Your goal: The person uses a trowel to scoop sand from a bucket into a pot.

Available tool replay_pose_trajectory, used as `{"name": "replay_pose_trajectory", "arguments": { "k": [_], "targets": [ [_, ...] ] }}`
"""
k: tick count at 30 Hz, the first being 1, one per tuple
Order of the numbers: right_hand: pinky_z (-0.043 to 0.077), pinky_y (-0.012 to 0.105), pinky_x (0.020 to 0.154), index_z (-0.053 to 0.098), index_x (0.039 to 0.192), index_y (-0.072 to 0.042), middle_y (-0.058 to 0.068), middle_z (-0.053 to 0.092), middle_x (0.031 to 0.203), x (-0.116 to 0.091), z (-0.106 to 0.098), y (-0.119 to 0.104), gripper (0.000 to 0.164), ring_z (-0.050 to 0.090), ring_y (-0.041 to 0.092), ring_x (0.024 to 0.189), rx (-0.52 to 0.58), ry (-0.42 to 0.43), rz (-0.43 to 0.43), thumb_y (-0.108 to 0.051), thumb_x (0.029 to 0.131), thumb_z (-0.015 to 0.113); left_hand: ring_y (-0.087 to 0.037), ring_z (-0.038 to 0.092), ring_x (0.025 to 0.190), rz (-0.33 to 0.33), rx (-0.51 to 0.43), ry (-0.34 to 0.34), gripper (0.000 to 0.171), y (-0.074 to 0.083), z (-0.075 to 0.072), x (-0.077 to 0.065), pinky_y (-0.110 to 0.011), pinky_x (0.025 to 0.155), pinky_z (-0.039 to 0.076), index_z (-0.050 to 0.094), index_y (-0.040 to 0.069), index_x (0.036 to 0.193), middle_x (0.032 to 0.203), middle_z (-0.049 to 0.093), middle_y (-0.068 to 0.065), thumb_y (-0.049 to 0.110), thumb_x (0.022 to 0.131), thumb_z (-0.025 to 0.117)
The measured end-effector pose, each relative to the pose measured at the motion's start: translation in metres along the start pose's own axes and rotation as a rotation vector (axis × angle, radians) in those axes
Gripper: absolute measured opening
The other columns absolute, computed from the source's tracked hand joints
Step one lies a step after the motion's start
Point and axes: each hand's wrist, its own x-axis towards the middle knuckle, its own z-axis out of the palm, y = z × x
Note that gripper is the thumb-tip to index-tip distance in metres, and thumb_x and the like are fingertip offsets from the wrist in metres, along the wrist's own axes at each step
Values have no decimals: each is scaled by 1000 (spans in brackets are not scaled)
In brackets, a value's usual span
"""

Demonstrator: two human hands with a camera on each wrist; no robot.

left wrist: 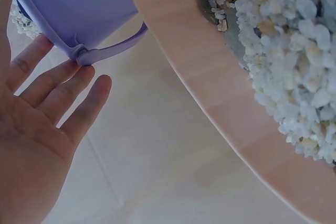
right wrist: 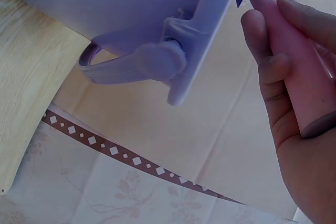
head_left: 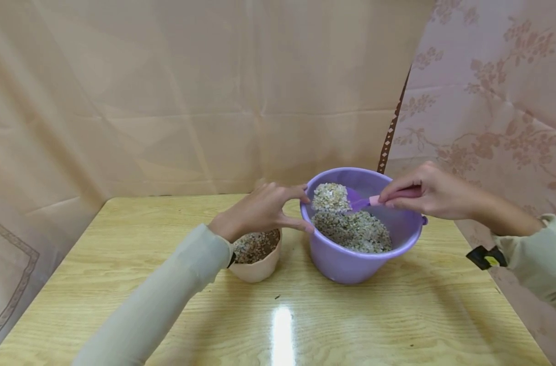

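Head view: from above the counter (head_left: pixel 351 325), facing forward and down, farthest off. Left wrist view: close along the left hand (left wrist: pixel 37 135), toward the bucket (left wrist: pixel 79 9). Right wrist view: close along the right hand (right wrist: pixel 296 158), one counter edge included. Both wrist views share the bucket.

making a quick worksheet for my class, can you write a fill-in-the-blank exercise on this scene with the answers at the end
1. The right hand holds the scoop by its ____ handle.
2. In the head view, the pot stands to the ____ of the bucket.
3. Of the pot and the bucket, the smaller one is the ____.

Missing words: pink; left; pot.
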Motion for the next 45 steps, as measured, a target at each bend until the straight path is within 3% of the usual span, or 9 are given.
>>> {"name": "replay_pose_trajectory", "arguments": {
  "k": [5,15,19,22,25,29,34,40,45],
  "targets": [
    [46,17,46,77,97,-5,-2,75,84,1,-2,-2,35,64,4,58,5,-4,0,19,70,78,-20,53,130,19,-24,-6,55,-3,-1,-3,-44,97,31,68,23,125,145,52,-3,57,82,73],
    [49,19,50,78,96,-9,-1,76,90,8,-6,-9,33,67,4,64,-20,-16,16,16,73,78,-21,50,133,4,-47,-8,57,-8,-7,-14,-57,115,18,64,22,133,143,54,-6,54,86,71],
    [51,20,52,78,97,-10,-2,77,91,12,-7,-14,33,68,4,66,-4,-30,28,15,76,76,-16,67,110,-50,-83,-38,63,-11,-9,-22,-49,110,34,60,21,138,151,46,-6,57,87,68],
    [52,21,54,78,98,-10,-2,77,92,14,-7,-17,33,69,4,68,0,-41,30,15,77,76,-10,71,92,-99,-106,-61,67,-15,-10,-28,-44,103,44,57,20,141,155,41,-6,59,87,67],
    [53,21,56,78,98,-10,-2,76,93,17,-7,-19,32,70,5,72,6,-49,27,14,78,76,-15,64,114,-121,-99,-68,69,-22,-11,-34,-46,108,37,56,18,141,155,41,-6,58,86,68],
    [52,20,55,78,98,-11,-3,76,91,19,-4,-20,30,69,4,71,-7,-45,18,12,78,76,-23,43,138,-113,-78,-79,72,-32,-11,-42,-47,112,32,52,17,145,147,52,-2,55,87,70],
    [52,18,57,78,97,-13,-5,76,91,24,0,-23,29,69,4,72,-33,-37,-3,10,78,77,-25,50,133,-122,-63,-126,73,-44,-9,-52,-47,108,38,53,15,144,134,64,5,53,85,73],
    [54,20,62,78,99,-13,-2,77,94,34,6,-26,29,70,5,75,7,-63,-8,9,81,76,-34,51,130,-84,9,-141,65,-51,-8,-65,-52,107,38,65,14,132,142,56,-13,53,81,77],
    [52,20,55,78,100,-12,-4,76,91,41,11,-29,23,68,3,66,31,-86,5,5,84,75,-36,52,130,-83,-6,-132,65,-54,-8,-73,-52,106,39,65,17,133,141,55,-19,51,79,79]
  ]
}}
